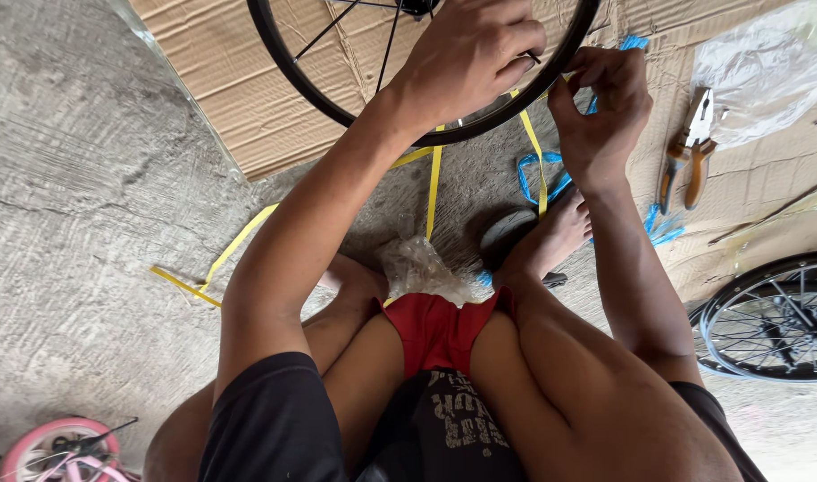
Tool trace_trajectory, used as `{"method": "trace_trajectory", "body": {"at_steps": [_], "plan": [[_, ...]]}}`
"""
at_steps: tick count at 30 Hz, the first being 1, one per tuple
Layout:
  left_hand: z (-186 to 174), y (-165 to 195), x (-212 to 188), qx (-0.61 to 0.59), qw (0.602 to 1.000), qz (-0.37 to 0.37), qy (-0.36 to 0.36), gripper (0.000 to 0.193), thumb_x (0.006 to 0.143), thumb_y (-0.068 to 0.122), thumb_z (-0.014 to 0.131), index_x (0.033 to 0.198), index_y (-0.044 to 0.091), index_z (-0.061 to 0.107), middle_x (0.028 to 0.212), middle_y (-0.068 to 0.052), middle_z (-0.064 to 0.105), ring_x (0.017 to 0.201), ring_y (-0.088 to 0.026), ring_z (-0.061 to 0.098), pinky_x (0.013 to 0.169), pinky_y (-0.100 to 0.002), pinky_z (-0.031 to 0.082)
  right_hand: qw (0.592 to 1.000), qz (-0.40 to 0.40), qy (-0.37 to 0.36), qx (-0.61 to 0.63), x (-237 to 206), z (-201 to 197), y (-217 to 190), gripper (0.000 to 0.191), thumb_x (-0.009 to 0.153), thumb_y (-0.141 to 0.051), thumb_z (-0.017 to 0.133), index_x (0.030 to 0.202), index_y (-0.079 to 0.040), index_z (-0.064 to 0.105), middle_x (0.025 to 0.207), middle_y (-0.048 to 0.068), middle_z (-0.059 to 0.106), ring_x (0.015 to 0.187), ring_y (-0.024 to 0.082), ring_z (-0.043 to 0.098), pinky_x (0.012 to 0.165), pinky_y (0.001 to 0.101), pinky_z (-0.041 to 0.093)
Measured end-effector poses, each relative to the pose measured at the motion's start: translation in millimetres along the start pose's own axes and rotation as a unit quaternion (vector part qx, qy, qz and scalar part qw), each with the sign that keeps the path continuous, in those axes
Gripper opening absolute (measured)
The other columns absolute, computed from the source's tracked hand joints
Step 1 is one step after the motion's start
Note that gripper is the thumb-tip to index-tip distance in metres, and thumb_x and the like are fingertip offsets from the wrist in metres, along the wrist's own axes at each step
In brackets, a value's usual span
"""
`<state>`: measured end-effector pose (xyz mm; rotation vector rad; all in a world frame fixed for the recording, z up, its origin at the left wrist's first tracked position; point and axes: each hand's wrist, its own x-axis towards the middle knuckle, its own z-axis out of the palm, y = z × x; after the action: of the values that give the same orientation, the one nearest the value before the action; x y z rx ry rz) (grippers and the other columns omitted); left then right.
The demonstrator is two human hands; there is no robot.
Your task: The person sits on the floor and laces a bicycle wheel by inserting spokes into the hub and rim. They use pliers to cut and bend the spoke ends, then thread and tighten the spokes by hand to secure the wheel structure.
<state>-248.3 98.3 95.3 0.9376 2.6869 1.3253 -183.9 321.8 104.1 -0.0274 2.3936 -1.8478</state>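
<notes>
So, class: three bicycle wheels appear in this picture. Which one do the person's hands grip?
The black wheel at the top, over the cardboard: left hand and right hand grip its rim. The second black wheel at right and the pink wheel lie untouched.

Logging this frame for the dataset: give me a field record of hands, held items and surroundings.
left hand: grips black wheel rim
right hand: pinches at the rim's edge, by blue strip
posture: person squats, bare foot on floor
under wheel: cardboard sheet
loose on floor: yellow strap
tools: pliers on the cardboard
nearby: second wheel, pink wheel
</notes>
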Motion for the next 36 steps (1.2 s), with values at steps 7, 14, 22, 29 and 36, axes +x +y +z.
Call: {"method": "trace_trajectory", "body": {"at_steps": [7,14,22,29,36], "plan": [[-1,0,-3,0.014,1.0,-0.004,0.015,0.017,0.086,0.01,0.084,0.101,0.006,0.076,0.095,-0.005,0.069,0.087,-0.022,0.067,0.078,-0.04,0.052,1.0,-0.005,-0.017,-0.004,2,0,2,0.037,0.102,0.022,0.074,0.104,0.001,0.044,0.114,0.014,0.063,0.105,0.014,0.063,0.095,0.0247,0.057],[9,-4,-5,0.013,1.0,-0.015,0.014,0.018,0.088,0.015,0.085,0.101,0.006,0.076,0.091,-0.005,0.07,0.077,-0.018,0.069,0.067,-0.035,0.056,0.999,0.009,-0.035,-0.003,-1,4,-3,0.036,0.098,0.022,0.074,0.106,0.001,0.045,0.113,0.013,0.061,0.1,0.013,0.061,0.092,0.0246,0.056],[7,-5,-8,0.007,1.0,-0.015,0.015,0.02,0.087,0.015,0.085,0.104,0.007,0.077,0.094,-0.005,0.072,0.078,-0.018,0.071,0.066,-0.035,0.058,0.999,0.0,-0.043,-0.01,0,4,-5,0.036,0.103,0.022,0.073,0.104,0.002,0.043,0.111,0.013,0.061,0.101,0.012,0.062,0.091,0.025,0.058],[6,7,4,-0.014,0.999,-0.008,-0.037,0.018,0.088,0.012,0.085,0.103,0.008,0.078,0.092,-0.006,0.072,0.083,-0.022,0.069,0.076,-0.042,0.053,0.996,-0.039,-0.024,-0.08,0,-6,-2,0.034,0.099,0.02,0.076,0.108,0.003,0.048,0.119,0.016,0.069,0.099,0.013,0.066,0.087,0.0252,0.058],[1,17,13,0.004,0.998,0.008,-0.069,0.016,0.092,0.01,0.082,0.106,0.006,0.076,0.098,-0.003,0.071,0.094,-0.018,0.066,0.096,-0.045,0.041,0.999,-0.017,-0.001,-0.028,-6,-14,-3,0.034,0.1,0.017,0.076,0.104,0.001,0.046,0.122,0.016,0.072,0.101,0.015,0.068,0.088,0.0276,0.059]]}}
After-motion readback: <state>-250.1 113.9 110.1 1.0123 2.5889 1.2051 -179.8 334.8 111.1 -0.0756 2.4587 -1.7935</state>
